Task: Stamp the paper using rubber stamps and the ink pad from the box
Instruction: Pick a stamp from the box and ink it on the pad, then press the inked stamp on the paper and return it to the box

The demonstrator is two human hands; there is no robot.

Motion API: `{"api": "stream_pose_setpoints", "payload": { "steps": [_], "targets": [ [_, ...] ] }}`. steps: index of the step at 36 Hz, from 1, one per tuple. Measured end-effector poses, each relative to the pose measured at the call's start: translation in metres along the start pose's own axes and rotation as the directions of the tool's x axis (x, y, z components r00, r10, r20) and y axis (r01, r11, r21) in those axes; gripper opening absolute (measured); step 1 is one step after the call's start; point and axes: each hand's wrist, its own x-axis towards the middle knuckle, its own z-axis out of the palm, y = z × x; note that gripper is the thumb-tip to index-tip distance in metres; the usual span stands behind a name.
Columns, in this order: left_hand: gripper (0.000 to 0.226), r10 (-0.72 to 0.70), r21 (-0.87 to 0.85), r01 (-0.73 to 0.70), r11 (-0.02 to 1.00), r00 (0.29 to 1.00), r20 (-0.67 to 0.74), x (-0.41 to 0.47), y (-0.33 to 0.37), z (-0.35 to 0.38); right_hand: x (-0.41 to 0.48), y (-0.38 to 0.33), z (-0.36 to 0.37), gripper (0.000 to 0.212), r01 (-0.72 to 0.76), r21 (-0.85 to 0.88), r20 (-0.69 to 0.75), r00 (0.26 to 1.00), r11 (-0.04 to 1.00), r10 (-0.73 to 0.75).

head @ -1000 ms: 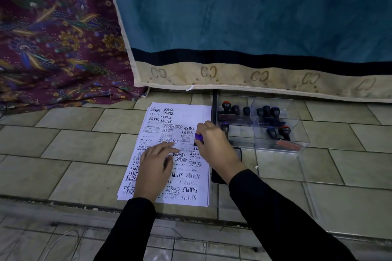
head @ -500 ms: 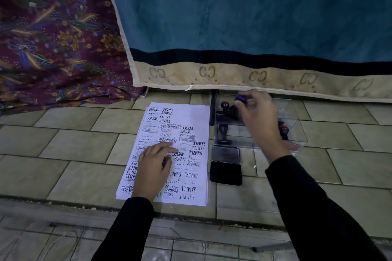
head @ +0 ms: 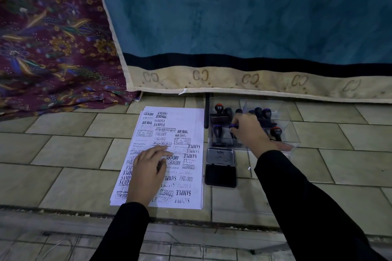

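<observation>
Sleeves: black sleeves [head: 127, 233] cover both forearms, which reach in from the bottom edge.
Floor: a tiled floor [head: 74, 154] of pale rectangular tiles carries everything.
Left hand: the left hand [head: 148, 174] lies palm down on the sheet, fingers straight and slightly spread, holding nothing.
Paper: the paper [head: 192, 119], the top sheet of a thin white stack, lies on the tiles under that hand. It is crowded with black prints such as SAMPLE, AIR MAIL, FAX OUT and EXPRESS.
Ink pad: the ink pad [head: 220, 176] lies open just right of the sheet, its lid hinged back toward the box.
Right hand: the right hand [head: 251, 133] reaches into the box, fingers curled round a stamp handle.
Held stamp: the held stamp [head: 233, 126] shows only a purple cap past the knuckles.
Box: the clear box [head: 293, 144] sits just beyond the ink pad.
Other stamps: the other stamps [head: 218, 108] stand upright inside the box, dark with red or purple caps.
Blanket: a teal blanket [head: 233, 27] with a cream border hangs behind.
Cloth: a maroon floral cloth [head: 53, 38] lies at far left.
</observation>
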Motion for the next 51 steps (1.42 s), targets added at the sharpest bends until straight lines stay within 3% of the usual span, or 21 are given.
{"api": "stream_pose_setpoints", "payload": {
  "steps": [3,8,12,15,19,23,32,39,44,47,51],
  "targets": [
    [0.031,0.008,-0.002,-0.008,1.0,1.0,-0.005,0.0,-0.001,0.0,0.002,-0.003,0.001,0.005,-0.019,-0.04,0.036,0.999,0.999,0.02],
    [0.036,0.011,-0.008,-0.011,1.0,1.0,-0.009,0.0,-0.001,0.0,0.0,-0.003,-0.003,0.014,0.025,-0.04,0.05,0.998,0.999,-0.023],
    [0.033,0.006,-0.007,-0.006,1.0,1.0,-0.009,0.0,-0.002,0.001,-0.006,-0.002,-0.023,0.017,0.039,0.023,-0.121,0.992,0.999,-0.036],
    [0.032,0.008,-0.004,-0.008,1.0,1.0,-0.008,0.0,-0.002,0.001,-0.008,0.015,-0.039,0.016,-0.035,0.055,-0.232,0.972,0.998,0.047],
    [0.032,0.013,-0.004,-0.013,1.0,1.0,-0.009,0.0,0.0,0.0,-0.006,0.04,-0.046,0.013,-0.156,-0.128,-0.171,0.976,0.979,0.134],
    [0.034,0.016,-0.001,-0.016,1.0,1.0,-0.006,0.001,-0.001,-0.001,-0.007,0.046,-0.035,0.017,-0.183,-0.32,-0.12,0.981,0.93,0.151],
    [0.03,0.005,-0.006,-0.005,1.0,1.0,-0.006,0.0,0.0,0.0,-0.002,0.045,-0.022,0.022,-0.211,-0.413,-0.113,0.977,0.886,0.18],
    [0.036,0.02,-0.002,-0.02,1.0,1.0,-0.014,0.0,0.001,-0.001,-0.006,0.047,-0.032,0.015,-0.174,-0.081,-0.202,0.967,0.981,0.155],
    [0.032,0.007,-0.009,-0.007,1.0,1.0,-0.003,0.0,0.001,0.0,-0.03,0.031,-0.049,0.026,-0.068,0.185,-0.329,0.936,0.98,0.127],
    [0.03,0.005,-0.009,-0.005,1.0,1.0,-0.009,0.0,0.0,0.0,-0.052,0.014,-0.054,0.025,0.054,0.36,-0.337,0.938,0.931,0.075],
    [0.035,0.013,-0.013,-0.013,1.0,1.0,-0.008,-0.001,0.001,-0.001,-0.082,-0.007,-0.045,0.031,0.122,0.614,-0.19,0.982,0.78,-0.004]
  ]
}}
